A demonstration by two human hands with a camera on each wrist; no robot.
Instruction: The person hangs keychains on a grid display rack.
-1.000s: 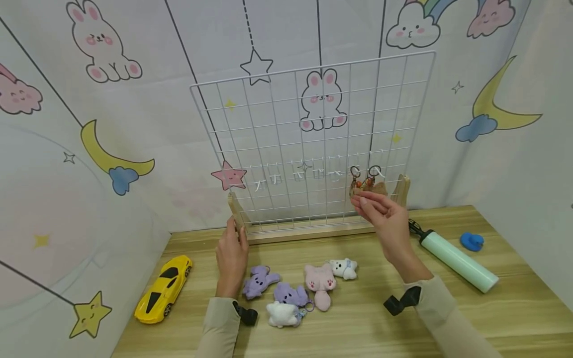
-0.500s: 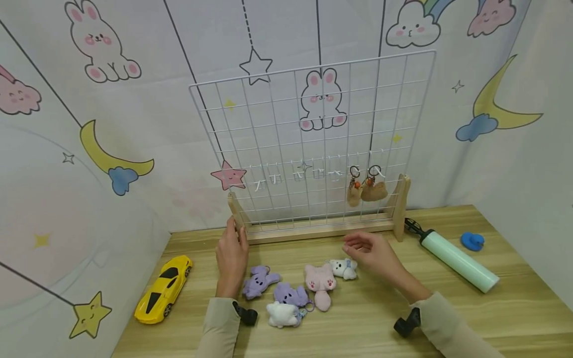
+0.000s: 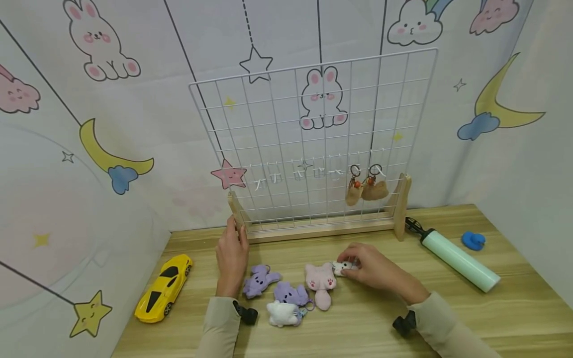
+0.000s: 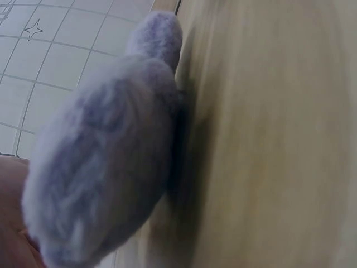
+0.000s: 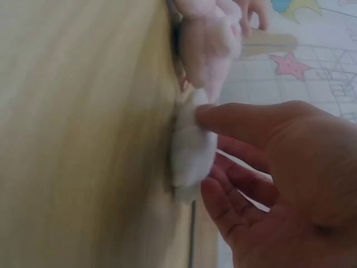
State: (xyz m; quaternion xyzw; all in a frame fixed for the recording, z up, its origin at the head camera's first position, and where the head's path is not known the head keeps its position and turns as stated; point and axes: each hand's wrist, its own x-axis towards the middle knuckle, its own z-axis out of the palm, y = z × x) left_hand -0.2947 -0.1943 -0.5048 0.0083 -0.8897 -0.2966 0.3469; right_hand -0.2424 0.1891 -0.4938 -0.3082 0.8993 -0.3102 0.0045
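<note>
Plush toys [image 3: 320, 281]: 7 | right grip [image 3: 368, 264]: pinching white one [image 5: 192, 149] | left grip [image 3: 232, 252]: holding rack [image 3: 309, 230], 1 | wooden worktop [image 3: 371, 323] | printed wall [image 3: 170, 124]

The head view looks forward and down from the front side of the table [image 3: 358, 325], far enough off to take in both back corners and the rack [image 3: 324, 149] along the back edge. The left wrist view looks low across the tabletop, tipped sideways, very near a purple toy [image 4: 106, 151]. The right wrist view, also low and sideways, faces the right hand [image 5: 295, 167] closely; it shares the white toy [image 5: 192, 148], pink toy [image 5: 205, 47] and pink star [image 5: 290, 66] with the head view.
</note>
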